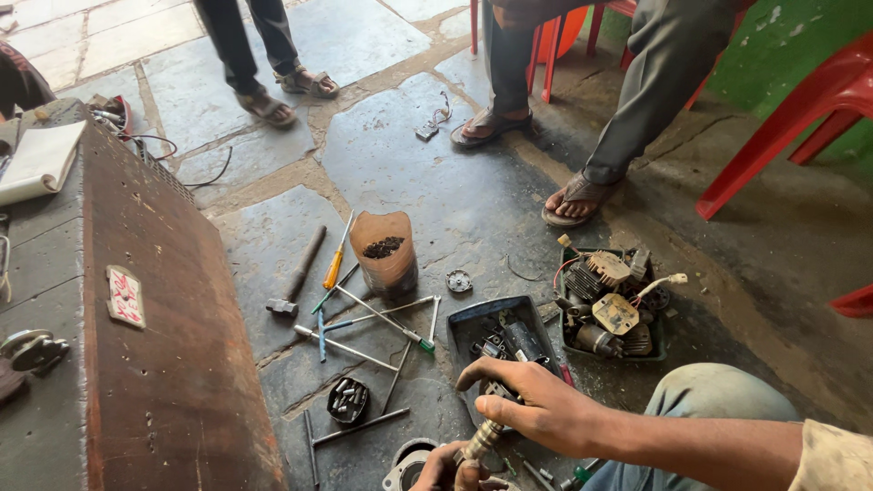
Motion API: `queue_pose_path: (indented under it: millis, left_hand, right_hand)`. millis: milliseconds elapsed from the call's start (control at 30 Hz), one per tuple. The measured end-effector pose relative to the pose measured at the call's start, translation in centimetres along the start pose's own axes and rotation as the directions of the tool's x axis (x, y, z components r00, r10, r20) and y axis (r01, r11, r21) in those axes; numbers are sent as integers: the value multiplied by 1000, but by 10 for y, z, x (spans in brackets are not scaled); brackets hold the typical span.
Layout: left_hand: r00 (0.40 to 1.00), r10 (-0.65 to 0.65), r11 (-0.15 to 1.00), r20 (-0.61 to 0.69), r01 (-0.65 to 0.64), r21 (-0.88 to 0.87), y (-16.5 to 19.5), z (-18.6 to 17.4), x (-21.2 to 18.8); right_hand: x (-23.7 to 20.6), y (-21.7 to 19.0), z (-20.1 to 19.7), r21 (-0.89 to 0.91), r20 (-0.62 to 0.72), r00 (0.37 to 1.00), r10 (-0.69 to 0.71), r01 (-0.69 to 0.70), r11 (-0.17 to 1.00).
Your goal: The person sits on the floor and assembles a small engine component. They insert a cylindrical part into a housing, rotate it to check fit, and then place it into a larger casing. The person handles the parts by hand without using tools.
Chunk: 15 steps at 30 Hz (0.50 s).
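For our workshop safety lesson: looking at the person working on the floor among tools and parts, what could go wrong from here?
1. The right hand and left hand grip a small greasy metal shaft; it might slip and pinch fingers.
2. Thin metal rods and screwdrivers lie scattered on the stone floor, near a bystander's sandalled foot; someone could trip.
3. The small round black dish of bolts sits among them and could be kicked over.

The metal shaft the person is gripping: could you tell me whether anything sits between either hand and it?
Nothing visible does. The right hand is already wrapped around the upper end of the metal shaft, and the left hand closes on its lower end at the frame's bottom edge. The dark tray lies behind them.
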<state>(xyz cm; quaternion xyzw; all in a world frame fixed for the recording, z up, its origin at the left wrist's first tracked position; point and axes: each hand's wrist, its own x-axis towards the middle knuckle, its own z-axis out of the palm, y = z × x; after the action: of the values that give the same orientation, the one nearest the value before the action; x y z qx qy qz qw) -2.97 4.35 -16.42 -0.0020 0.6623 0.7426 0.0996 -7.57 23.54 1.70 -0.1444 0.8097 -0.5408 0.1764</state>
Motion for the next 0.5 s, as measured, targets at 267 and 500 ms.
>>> queue_pose_path:
  millis: [267, 500]
  left_hand:
    - [964, 258, 955, -64, -244, 169, 13, 9, 2]
    - [954, 276, 946, -118, -248, 209, 7, 9, -1]
  right_hand:
    - [0, 5, 1, 4, -16, 1000, 3, -3, 1000]
    - [2, 5, 2, 3, -23, 1000, 1, -1, 1000]
